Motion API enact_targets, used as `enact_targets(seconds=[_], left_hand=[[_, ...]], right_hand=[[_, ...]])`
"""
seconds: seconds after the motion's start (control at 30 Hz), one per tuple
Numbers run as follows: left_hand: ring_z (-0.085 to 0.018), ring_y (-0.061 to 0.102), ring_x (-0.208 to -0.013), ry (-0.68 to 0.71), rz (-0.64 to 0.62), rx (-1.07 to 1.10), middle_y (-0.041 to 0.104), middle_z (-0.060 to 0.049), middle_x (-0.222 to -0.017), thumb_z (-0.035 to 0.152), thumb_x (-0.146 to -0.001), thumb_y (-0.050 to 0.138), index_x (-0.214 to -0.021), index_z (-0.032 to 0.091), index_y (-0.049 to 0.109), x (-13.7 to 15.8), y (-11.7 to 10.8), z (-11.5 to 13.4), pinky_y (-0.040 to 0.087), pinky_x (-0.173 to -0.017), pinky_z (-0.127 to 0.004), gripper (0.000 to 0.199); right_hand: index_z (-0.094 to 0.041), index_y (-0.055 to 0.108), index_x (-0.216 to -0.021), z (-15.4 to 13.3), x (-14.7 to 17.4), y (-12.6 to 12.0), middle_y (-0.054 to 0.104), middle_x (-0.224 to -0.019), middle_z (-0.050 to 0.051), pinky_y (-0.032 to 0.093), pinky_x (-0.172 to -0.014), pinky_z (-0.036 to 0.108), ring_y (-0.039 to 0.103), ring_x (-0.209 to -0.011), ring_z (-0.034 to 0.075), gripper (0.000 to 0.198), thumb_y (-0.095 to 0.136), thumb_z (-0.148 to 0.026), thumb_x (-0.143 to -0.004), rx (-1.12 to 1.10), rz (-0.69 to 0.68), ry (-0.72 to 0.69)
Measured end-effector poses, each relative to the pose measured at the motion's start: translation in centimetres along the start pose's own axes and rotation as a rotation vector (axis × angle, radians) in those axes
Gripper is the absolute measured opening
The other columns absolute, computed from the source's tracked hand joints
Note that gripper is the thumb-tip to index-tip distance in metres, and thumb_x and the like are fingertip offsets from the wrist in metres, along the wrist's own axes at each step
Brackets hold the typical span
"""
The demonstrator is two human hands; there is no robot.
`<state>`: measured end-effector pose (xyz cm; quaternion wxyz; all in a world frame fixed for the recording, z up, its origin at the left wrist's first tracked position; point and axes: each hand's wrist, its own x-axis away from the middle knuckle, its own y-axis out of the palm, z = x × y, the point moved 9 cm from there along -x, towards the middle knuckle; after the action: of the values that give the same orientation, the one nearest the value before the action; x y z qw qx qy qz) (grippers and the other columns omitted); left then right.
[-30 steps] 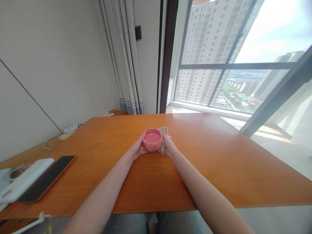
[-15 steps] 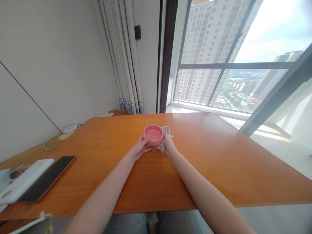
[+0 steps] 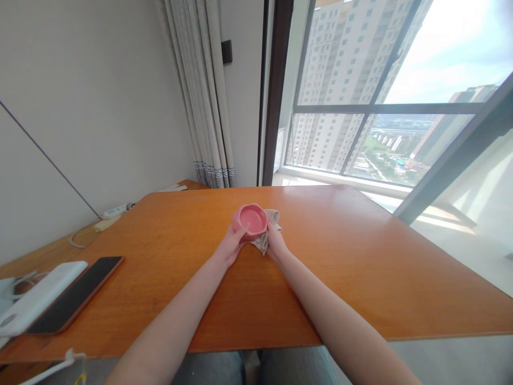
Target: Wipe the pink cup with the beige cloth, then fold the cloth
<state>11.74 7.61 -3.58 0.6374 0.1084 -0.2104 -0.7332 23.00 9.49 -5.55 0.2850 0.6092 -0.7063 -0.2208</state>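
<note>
Pink and glossy, the bowl sits between both hands above the middle of the counter, tilted a little so its opening faces the camera. The left hand grips the bowl from the left side, thumb up against the near wall and fingers wrapped under it. The right hand is closed on a pale cloth and presses it against the bowl's right side; folds of the cloth show behind the bowl and hang below it toward the wood. Whether the bowl's base touches the counter cannot be told.

Further out, the orange-brown counter is bare around the hands. At its left edge a dark phone lies flat, just beside a white slab-shaped device with a cord. Beyond these, near the wall, a white power strip rests with its cable looping across the wood. Grey curtains hang at the far corner, next to a large window showing tall apartment blocks.
</note>
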Motion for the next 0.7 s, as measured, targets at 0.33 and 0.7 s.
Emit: enact_targets(seconds=[0.33,0.7], left_hand=[[-0.022,0.059,-0.097,-0.13,-0.048,-0.159,0.053,-0.01,-0.124,0.057,-0.074,0.057,-0.126,0.028,0.042,0.6,0.0,-0.2,0.054,-0.072,-0.035,0.062],[-0.021,0.055,-0.107,0.083,0.234,-0.125,0.038,-0.007,-0.139,0.046,-0.072,0.067,-0.132,0.033,0.029,-0.1,-2.8,1.2,0.055,-0.073,-0.03,0.072]], right_hand=[[-0.019,0.057,-0.084,-0.5,-0.8,-2.4,0.069,-0.085,0.002,0.054,-0.074,0.025,0.065,-0.088,0.017,0.017,0.052,-0.034,-0.077,0.088,0.109,-0.048],[-0.02,0.056,-0.107,1.8,0.4,0.3,0.066,-0.11,0.006,0.055,-0.074,0.029,0.063,-0.098,0.019,0.032,0.047,-0.039,-0.083,0.109,-0.05,0.06]])
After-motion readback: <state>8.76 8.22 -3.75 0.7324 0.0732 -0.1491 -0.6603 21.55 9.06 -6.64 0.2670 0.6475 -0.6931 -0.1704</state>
